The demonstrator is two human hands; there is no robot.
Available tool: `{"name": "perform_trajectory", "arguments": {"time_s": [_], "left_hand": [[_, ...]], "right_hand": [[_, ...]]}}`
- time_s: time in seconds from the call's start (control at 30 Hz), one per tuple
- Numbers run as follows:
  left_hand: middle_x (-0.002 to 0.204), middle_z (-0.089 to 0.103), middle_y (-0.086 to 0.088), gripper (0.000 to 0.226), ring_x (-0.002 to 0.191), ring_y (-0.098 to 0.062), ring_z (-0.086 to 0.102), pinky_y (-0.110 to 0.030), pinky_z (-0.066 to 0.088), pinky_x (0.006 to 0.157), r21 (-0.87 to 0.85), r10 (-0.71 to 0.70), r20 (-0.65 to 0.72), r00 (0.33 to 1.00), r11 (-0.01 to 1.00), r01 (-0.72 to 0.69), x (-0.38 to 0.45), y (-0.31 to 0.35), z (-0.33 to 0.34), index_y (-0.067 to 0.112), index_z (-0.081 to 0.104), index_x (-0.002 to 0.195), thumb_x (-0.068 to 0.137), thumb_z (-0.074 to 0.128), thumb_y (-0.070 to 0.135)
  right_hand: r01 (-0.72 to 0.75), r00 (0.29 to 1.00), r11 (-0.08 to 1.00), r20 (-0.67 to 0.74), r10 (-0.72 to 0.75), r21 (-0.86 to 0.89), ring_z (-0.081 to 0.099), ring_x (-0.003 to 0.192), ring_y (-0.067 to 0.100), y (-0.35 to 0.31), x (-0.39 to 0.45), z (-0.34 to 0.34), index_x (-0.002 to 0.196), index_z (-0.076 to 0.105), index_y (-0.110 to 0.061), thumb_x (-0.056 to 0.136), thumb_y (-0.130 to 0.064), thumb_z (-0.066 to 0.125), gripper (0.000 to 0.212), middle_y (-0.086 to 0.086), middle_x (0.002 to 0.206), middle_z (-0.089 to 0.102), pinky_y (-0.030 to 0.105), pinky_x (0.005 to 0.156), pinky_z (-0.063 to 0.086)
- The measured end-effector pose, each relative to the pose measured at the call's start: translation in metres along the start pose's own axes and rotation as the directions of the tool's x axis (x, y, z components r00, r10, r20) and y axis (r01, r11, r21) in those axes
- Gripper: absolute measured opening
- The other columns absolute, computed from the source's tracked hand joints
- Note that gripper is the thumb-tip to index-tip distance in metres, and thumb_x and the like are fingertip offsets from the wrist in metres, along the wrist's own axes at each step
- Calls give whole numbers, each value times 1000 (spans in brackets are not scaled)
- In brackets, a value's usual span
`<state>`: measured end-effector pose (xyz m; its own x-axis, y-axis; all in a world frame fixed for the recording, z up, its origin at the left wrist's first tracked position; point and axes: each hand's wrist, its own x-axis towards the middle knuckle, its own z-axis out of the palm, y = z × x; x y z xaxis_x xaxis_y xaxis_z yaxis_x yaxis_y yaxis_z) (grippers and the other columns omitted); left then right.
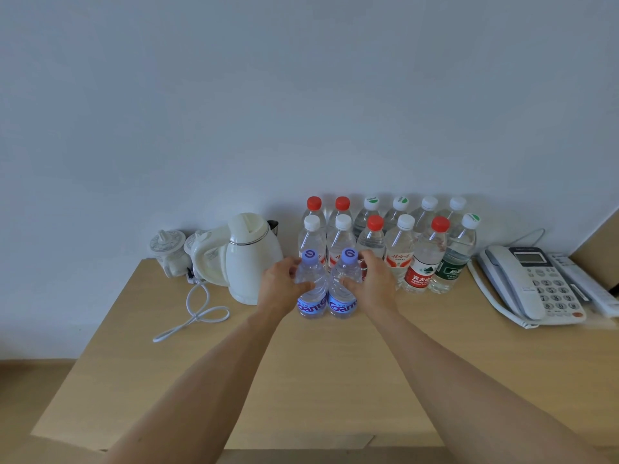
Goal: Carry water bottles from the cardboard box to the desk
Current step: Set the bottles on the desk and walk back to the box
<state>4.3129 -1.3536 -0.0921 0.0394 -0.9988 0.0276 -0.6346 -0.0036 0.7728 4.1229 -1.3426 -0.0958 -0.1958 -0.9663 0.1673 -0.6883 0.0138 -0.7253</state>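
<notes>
Desk (234,380) of pale wood carries a white kettle (249,259), a telephone (532,283) and two rows of bottles (398,249) against the wall. In front, left hand (279,286) grips one purple-capped bottle (311,296); right hand (376,283) grips its twin (343,294); both stand upright, side by side, on the desk.

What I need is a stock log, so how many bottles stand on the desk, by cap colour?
Red-cap bottles: 4
White-cap bottles: 5
White-and-green-cap bottles: 3
Purple-cap bottles: 2
Total: 14
</notes>
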Motion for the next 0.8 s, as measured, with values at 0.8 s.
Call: {"name": "perform_trajectory", "arguments": {"time_s": [0.8], "left_hand": [[101, 68, -3, 62, 96, -21, 63, -34, 53, 86, 16, 18, 25, 1000, 1000, -18, -4, -1, -7, 17, 63, 129, 72, 88, 16]], "right_hand": [[-115, 993, 990, -7, 115, -78, 59, 111, 22, -1, -7, -9, 129, 54, -21, 76, -21, 84, 61, 3, 123, 61, 39, 87, 51]]}}
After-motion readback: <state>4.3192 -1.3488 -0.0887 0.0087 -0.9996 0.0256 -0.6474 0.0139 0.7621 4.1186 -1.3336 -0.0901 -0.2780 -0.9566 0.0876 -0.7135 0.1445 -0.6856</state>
